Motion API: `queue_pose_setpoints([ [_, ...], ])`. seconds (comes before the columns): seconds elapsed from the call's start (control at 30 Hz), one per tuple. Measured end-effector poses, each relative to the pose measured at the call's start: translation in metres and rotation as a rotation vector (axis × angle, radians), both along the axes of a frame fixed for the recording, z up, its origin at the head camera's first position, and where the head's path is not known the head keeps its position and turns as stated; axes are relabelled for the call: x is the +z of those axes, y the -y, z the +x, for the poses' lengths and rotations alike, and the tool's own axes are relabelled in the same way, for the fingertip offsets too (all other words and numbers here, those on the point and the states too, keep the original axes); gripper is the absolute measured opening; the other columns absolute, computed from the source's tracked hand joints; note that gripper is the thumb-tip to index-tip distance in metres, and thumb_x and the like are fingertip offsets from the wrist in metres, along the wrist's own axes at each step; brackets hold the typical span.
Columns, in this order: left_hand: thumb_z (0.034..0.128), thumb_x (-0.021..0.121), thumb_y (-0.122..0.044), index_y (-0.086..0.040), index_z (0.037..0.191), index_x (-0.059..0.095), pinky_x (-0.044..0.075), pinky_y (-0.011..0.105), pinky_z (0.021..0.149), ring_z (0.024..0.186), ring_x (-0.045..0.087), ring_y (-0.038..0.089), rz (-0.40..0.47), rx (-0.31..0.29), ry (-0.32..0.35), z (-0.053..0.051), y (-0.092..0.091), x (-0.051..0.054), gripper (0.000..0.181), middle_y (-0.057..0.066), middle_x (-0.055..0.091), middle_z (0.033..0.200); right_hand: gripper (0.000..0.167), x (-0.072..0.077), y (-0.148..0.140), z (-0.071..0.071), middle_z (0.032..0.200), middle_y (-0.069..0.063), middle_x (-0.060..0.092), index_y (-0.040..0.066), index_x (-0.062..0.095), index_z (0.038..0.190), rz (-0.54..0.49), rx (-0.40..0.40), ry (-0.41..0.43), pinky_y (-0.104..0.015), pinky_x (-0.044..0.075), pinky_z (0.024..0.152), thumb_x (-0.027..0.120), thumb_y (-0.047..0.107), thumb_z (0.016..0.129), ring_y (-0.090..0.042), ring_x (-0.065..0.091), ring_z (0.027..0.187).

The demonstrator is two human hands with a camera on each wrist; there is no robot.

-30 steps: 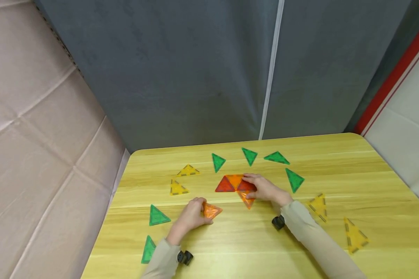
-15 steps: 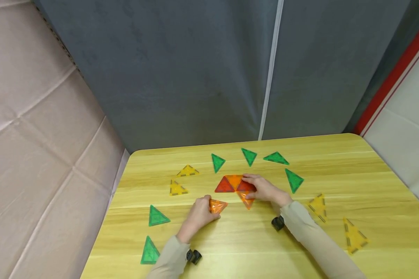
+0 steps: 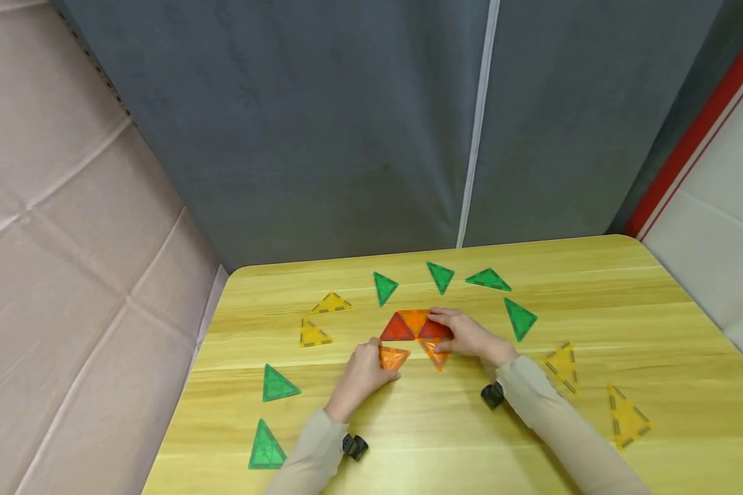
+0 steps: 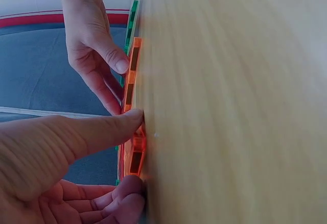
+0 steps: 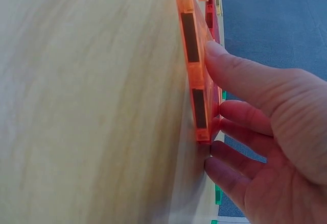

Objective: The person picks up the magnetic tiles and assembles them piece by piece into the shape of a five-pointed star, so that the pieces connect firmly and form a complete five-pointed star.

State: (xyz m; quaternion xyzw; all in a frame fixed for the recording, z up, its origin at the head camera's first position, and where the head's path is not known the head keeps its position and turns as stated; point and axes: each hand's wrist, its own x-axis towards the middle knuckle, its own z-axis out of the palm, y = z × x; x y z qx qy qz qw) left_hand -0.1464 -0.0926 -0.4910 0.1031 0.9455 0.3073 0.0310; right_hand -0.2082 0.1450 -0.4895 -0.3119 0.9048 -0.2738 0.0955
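Orange triangular tile (image 3: 395,357), lower centre: left hand (image 3: 364,373) pinches it! Right hand (image 3: 472,338), fingers loose, touches another orange triangle (image 3: 436,360).

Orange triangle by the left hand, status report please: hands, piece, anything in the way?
Left hand pinching orange triangle. Right hand holding tile cluster. Triangle just apart from cluster. Nothing seen between them.

Curtained-off workspace, room type unclear: dark grey fabric curtain (image 3: 322,124) top centre, creased pinkish sheet (image 3: 87,275) left, yellowish wood-grain table (image 3: 458,440) bottom.
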Motion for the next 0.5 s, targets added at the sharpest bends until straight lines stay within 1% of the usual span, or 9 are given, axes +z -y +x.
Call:
queue_pose_setpoints([
  [0.13,0.0635,0.087,-0.020,0.007,0.096,0.055,0.046,0.028,0.052,0.061,0.053,0.017,0.022,0.032,0.006,-0.0028,-0.0032,-0.0024,0.053,0.013,0.059,0.076,0.062,-0.0001,0.0001,-0.0001,0.140,-0.024,0.041,-0.009,0.048,0.131,0.002,-0.002,0.001,-0.051,0.033,0.102,0.074,0.017,0.081,-0.042,0.039,0.126],
  [0.3,0.0614,0.088,-0.020,0.005,0.097,0.051,0.046,0.029,0.052,0.061,0.054,0.018,0.062,0.065,0.005,-0.0053,-0.0074,-0.0015,0.057,0.013,0.058,0.074,0.062,0.0003,0.0000,0.0003,0.140,-0.024,0.041,-0.009,0.048,0.131,-0.001,-0.002,0.000,-0.051,0.033,0.102,0.074,0.017,0.081,-0.042,0.039,0.126],
  [0.43,0.0619,0.088,-0.021,0.004,0.099,0.048,0.046,0.028,0.051,0.062,0.055,0.018,0.070,0.067,0.002,-0.0084,-0.0098,-0.0022,0.060,0.012,0.058,0.074,0.062,0.0012,0.0004,0.0007,0.139,-0.025,0.041,-0.009,0.048,0.130,-0.005,-0.001,-0.006,-0.051,0.034,0.101,0.074,0.017,0.081,-0.042,0.040,0.125],
  [0.5,0.0629,0.088,-0.023,0.004,0.100,0.049,0.046,0.029,0.051,0.061,0.056,0.019,0.083,0.066,0.014,-0.0097,-0.0096,-0.0029,0.060,0.013,0.059,0.074,0.062,0.0014,0.0009,0.0007,0.139,-0.025,0.042,-0.009,0.049,0.130,-0.003,-0.001,-0.008,-0.051,0.034,0.102,0.074,0.017,0.081,-0.042,0.040,0.125],
])
